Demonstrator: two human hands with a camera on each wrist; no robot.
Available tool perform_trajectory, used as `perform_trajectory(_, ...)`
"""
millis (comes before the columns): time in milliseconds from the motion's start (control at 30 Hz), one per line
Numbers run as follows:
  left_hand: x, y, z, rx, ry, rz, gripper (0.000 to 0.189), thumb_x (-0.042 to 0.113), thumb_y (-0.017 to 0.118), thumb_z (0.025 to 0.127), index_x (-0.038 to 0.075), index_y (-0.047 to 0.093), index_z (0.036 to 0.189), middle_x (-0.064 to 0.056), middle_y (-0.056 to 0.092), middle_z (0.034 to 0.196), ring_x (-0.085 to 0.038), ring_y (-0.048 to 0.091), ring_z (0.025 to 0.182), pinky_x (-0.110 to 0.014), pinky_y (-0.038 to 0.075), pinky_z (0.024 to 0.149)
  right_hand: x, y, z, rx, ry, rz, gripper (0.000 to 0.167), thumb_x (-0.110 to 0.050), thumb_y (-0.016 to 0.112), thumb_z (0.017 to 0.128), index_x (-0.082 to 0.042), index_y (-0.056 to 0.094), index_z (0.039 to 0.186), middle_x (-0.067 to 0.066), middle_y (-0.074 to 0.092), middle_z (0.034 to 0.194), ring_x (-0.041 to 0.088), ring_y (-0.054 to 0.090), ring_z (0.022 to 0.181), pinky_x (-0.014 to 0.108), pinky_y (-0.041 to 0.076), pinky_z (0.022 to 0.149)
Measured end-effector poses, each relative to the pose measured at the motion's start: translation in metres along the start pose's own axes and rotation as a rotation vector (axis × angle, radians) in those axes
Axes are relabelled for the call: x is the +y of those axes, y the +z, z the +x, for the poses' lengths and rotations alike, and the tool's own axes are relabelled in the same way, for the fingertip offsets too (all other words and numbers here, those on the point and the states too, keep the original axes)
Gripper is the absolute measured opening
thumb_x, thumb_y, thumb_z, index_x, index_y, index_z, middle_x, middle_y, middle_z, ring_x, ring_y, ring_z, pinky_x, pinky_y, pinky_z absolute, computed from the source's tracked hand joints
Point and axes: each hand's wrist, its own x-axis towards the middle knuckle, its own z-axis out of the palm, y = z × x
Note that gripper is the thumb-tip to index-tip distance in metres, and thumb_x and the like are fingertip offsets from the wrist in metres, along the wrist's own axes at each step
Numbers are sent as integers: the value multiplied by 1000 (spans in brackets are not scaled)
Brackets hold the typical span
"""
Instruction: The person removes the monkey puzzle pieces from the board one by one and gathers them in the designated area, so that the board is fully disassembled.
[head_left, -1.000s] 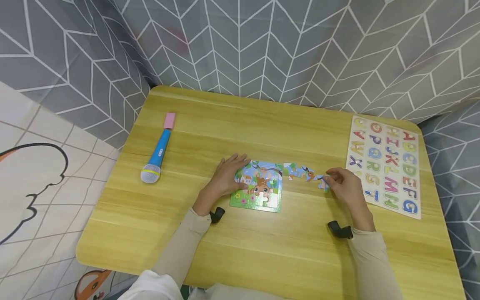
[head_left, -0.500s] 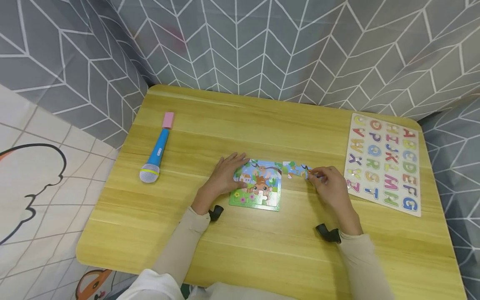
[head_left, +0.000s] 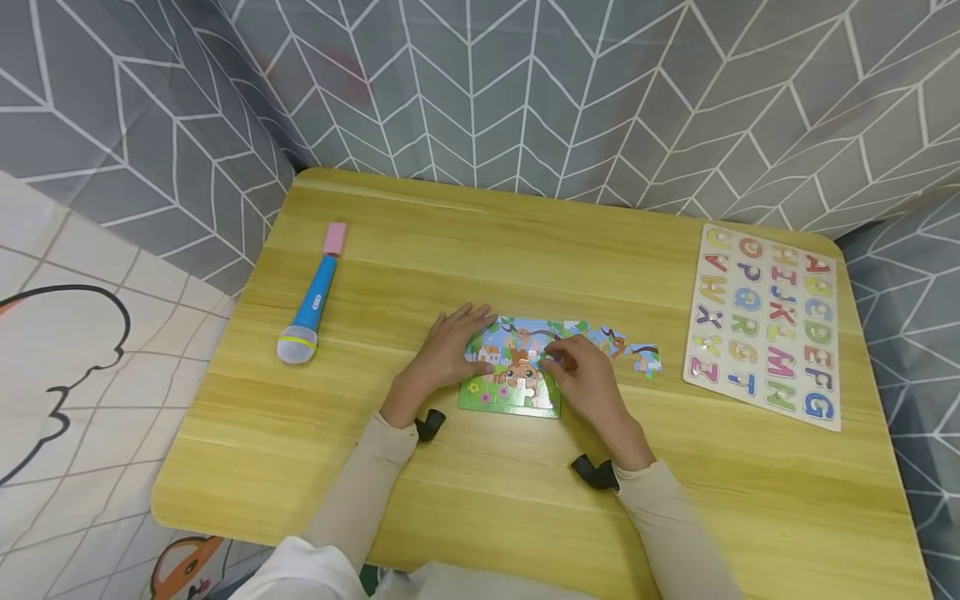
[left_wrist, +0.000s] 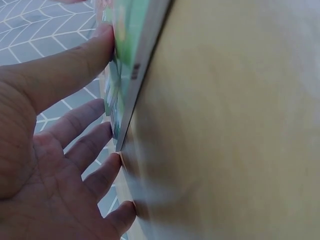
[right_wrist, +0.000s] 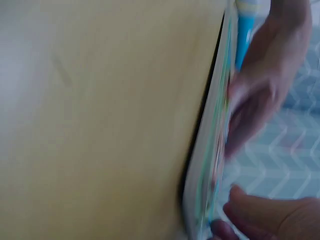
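A square jigsaw puzzle board (head_left: 510, 409) with a cartoon monkey picture lies on the table, with a pale gap low in the picture. My left hand (head_left: 447, 354) rests on its left side, thumb on the picture and fingers spread along the edge, as the left wrist view shows beside the board (left_wrist: 131, 45). Over the board's right side, my right hand (head_left: 588, 379) pinches a small puzzle piece, mostly hidden by the fingertips. In the right wrist view the right thumb (right_wrist: 265, 212) is close to the board's face. Loose puzzle pieces (head_left: 645, 359) lie to the right.
A letter board (head_left: 763, 325) lies at the table's right. At the left are a blue toy microphone (head_left: 310, 312) and a pink block (head_left: 335, 238) touching its handle end. A grey patterned curtain (head_left: 502, 100) hangs behind the wooden table (head_left: 480, 250).
My right hand has moved left from the loose pieces to the board's right side, carrying a puzzle piece. The left hand has stayed on the board.
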Motion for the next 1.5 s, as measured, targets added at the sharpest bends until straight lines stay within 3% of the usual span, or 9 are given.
perform_trajectory(267,-2,0,2,3,9,25,84,32,82,83,18,40,155,-3,28,167,-30,16,158,-60,4,129,-17,19,4,-116,-52,-27,31,-17,79,87,-3,74,115,4,60,86,15,55,76,24,49,68)
perform_trajectory(700,-3,2,-2,17,34,25,76,29,82,84,16,48,150,-5,33,165,-32,18,158,-63,6,128,-16,27,0,-99,-73,-26,33,-16,81,84,-2,73,113,6,60,84,17,56,76,25,50,70)
perform_trajectory(833,-1,0,-9,33,43,54,70,28,83,83,14,54,145,-6,41,161,-33,26,155,-61,14,128,-17,27,-1,-107,-63,-17,32,-17,81,84,-4,73,113,6,59,85,17,56,77,26,50,71)
perform_trajectory(1000,4,-1,-18,75,53,111,61,30,85,80,12,64,135,-6,60,141,-29,48,136,-54,39,117,-16,26,0,-92,-81,-24,33,-17,82,83,-4,73,112,5,59,84,16,54,76,25,48,69)
perform_trajectory(1100,8,-1,-20,94,52,126,57,30,87,78,13,68,129,-4,64,124,-25,54,119,-46,47,105,-16,26,1,-80,-111,-37,36,-18,84,81,-3,72,111,6,58,83,16,54,74,24,47,67)
perform_trajectory(1267,11,1,-21,96,34,150,56,29,88,77,14,69,127,-2,64,116,-22,56,111,-40,50,99,-15,25,3,-105,-141,-59,40,-20,86,78,-3,72,111,6,56,82,16,52,73,22,46,66)
perform_trajectory(1500,12,1,-20,83,38,175,57,29,88,77,14,68,129,-1,64,112,-20,57,101,-35,52,88,-15,23,5,-136,-118,-62,40,-21,87,77,-6,72,111,4,54,83,14,50,73,22,44,66)
